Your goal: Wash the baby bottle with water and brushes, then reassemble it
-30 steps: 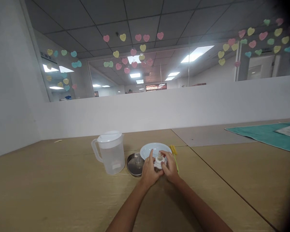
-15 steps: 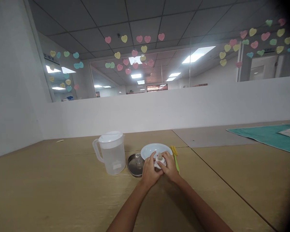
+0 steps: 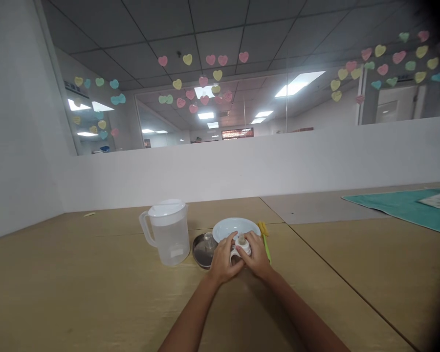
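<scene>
Between my two hands is a baby bottle with a white collar, a clear teat pointing up and a white side handle. My left hand is closed around its left side, by the handle. The fingers of my right hand wrap the collar from the right, thumb across its front. Most of the bottle's body is hidden by the hands. Just behind them stands a pale blue-white bowl. To the left is a round metal tray with a clear dome-shaped cap in it.
A lidded clear plastic pitcher stands left of the tray. Right of my hands lies a brush with a yellow head and green handle. A teal mat lies at the far right, before a low white wall with glass above.
Both hands stay on the bottle, shifting slightly left in view. The bottle has turned a little, so more of its white handle shows between the hands.
</scene>
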`<state>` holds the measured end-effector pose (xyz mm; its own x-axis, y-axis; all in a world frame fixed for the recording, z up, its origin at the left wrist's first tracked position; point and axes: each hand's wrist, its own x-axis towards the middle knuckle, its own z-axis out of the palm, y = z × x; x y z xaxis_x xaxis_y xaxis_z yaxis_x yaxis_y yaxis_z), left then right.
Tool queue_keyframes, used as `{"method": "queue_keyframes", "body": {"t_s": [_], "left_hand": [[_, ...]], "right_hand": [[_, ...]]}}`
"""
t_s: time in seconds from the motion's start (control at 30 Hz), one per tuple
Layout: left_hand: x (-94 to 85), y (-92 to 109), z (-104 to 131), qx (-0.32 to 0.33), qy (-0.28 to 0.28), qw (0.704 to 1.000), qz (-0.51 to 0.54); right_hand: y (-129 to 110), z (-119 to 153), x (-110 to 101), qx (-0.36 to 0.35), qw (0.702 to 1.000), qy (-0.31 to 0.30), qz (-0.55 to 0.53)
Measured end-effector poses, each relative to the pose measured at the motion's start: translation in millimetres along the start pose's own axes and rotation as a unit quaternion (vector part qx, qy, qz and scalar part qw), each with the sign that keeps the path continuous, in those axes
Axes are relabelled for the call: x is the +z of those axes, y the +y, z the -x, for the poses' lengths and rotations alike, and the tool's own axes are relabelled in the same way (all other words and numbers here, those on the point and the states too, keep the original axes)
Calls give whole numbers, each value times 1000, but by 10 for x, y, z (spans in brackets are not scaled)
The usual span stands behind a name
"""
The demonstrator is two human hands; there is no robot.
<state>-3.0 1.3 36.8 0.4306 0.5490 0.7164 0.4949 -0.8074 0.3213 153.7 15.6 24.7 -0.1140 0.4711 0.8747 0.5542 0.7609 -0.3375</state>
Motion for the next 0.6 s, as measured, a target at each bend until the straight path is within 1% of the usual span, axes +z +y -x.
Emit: {"method": "queue_keyframes", "body": {"t_s": [0.03, 0.07, 0.1, 0.17, 0.2, 0.23, 0.27, 0.3, 0.33, 0.4, 0.43, 0.47, 0.5, 0.6], "left_hand": [[-19, -32, 9, 10, 11, 1000, 11], [-34, -79, 16, 7, 40, 999, 18], [-45, -139, 21, -10, 86, 996, 18], [-69, -297, 26, -86, 201, 976, -6], [-84, -385, 29, -130, 239, 962, -30], [-102, -472, 34, -168, 253, 951, -63], [-120, -551, 41, -199, 242, 944, -101], [-138, -617, 51, -220, 209, 942, -143], [-151, -665, 62, -240, 163, 939, -185], [-161, -707, 85, -255, 78, 931, -249], [-158, -704, 93, -256, 52, 928, -266], [-151, -691, 99, -255, 40, 926, -275], [-144, -671, 101, -256, 40, 925, -278], [-145, -612, 87, -281, 67, 914, -284]], "right_hand": [[7, 1, -14, -3, 1000, -5, 3], [16, 1, -25, -5, 1000, -7, 7], [25, 1, -32, -6, 1000, -7, 12], [39, 2, -35, -8, 1000, -7, 21], [41, 1, -33, -11, 1000, -8, 23], [39, 1, -29, -15, 1000, -9, 24], [34, 0, -26, -19, 999, -10, 26], [27, -1, -24, -23, 999, -10, 27], [17, -2, -23, -27, 999, -9, 29], [-2, -4, -26, -28, 999, -7, 35], [-10, -5, -29, -29, 999, -7, 37], [-17, -5, -33, -29, 999, -9, 39], [-22, -5, -36, -29, 999, -11, 40], [-28, -7, -46, -28, 999, -15, 42]]}}
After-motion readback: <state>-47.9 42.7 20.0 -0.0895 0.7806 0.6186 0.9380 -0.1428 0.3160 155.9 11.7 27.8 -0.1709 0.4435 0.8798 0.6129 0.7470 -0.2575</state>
